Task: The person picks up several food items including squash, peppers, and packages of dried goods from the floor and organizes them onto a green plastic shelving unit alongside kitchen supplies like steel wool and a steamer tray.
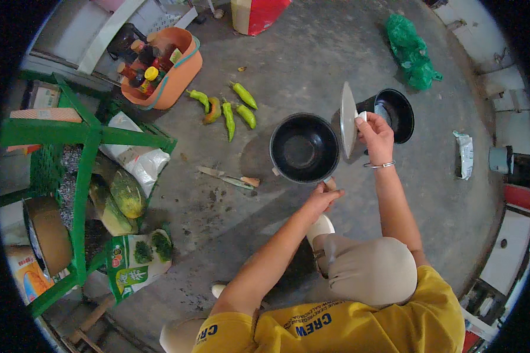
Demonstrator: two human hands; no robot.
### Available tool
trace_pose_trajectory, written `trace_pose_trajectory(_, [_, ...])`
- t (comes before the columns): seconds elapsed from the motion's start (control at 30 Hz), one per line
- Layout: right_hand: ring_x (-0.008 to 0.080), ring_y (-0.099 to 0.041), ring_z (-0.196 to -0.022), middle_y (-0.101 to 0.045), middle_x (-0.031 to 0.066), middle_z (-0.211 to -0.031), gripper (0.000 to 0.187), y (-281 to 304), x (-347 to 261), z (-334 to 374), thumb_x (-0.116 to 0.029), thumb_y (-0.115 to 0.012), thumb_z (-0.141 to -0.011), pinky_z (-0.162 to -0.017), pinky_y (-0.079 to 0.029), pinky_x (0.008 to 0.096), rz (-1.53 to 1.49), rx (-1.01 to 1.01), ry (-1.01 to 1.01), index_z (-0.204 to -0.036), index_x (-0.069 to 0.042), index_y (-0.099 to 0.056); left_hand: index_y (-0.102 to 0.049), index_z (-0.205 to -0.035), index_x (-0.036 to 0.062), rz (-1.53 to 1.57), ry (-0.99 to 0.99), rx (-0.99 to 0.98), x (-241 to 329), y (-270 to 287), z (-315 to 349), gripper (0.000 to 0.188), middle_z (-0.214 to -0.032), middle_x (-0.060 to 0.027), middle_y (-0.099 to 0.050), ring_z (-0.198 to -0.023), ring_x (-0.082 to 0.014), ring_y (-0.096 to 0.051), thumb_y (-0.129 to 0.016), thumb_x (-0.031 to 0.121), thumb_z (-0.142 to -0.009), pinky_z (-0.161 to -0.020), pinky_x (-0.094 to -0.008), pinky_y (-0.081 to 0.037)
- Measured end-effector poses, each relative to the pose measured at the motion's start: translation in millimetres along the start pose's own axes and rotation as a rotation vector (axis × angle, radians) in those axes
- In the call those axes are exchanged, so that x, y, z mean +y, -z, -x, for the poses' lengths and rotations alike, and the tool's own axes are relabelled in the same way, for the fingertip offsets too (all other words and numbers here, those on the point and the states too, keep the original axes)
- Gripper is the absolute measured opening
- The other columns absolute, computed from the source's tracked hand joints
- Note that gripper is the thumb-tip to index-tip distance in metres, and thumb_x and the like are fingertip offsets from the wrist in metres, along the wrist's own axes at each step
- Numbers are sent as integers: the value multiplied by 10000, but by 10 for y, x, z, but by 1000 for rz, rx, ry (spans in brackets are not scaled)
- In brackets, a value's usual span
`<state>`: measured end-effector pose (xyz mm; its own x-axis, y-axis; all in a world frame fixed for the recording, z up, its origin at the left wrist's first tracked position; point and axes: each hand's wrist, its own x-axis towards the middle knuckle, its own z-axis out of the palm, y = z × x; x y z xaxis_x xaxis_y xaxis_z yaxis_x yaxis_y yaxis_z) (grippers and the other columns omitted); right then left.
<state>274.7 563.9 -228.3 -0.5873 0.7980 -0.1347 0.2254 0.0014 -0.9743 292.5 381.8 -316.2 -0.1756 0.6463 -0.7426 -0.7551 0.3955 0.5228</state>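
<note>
My left hand (323, 200) is closed on the short handle of a black cooking pot (303, 147). The pot's mouth faces up, and only its dark inner wall and bottom show. In my right hand (376, 138) is a round, pale pot lid (348, 120), pinched by its white knob and tilted nearly on edge. It stands just right of the pot, apart from the rim. Behind the lid and my right hand is a black bucket-like container (401, 117), partly hidden, with something pale and shiny inside.
Several green peppers (228, 117) lie beyond the pot, near an orange basket (179, 76) of bottles. Left of the pot lies a knife (218, 173). A green rack (91, 153) with squashes (126, 194) stands left. A green plastic bag (409, 53) lies far right, a white packet (464, 154) nearer.
</note>
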Motion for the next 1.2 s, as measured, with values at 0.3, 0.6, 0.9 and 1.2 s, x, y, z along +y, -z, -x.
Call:
trace_pose_trajectory(0.3, [37,-474,-544,-583,-4,-729,256,-39,58,6,-189,-685,-789,-480,-384,184,-277,49,-76,-946,-9,-591,-563,-966,41,-343,-545,704,598,883,665,231,-788,-27,-542,-702,-127,-510,-600,230,-839,-623,-275,-431])
trace_pose_trajectory(0.6, [53,-461,-521,-562,7,-706,254,-85,69,122,-205,-642,-819,-450,-359,182,-381,88,-153,-951,4,-584,-450,-823,93,859,-535,454,931,1725,1512,359,-638,5,-409,-586,-135,-433,-426,439,-918,-531,-289,-388])
trace_pose_trajectory(0.9, [41,-458,-498,-544,-2,-684,182,-179,77,176,-184,-647,-818,-422,-343,173,-453,29,-146,-864,-28,-565,-465,-849,123,1110,-522,135,507,1769,1557,355,-638,26,-425,-561,-122,-419,-365,454,-928,-533,-279,-375])
trace_pose_trajectory(1.2, [47,-454,-504,-549,-3,-681,208,-283,125,338,-179,-657,-808,-432,-346,190,-349,36,-166,-907,-17,-572,-473,-763,81,645,-562,339,501,1710,1741,351,-614,-24,-458,-571,-143,-437,-478,410,-886,-530,-300,-368])
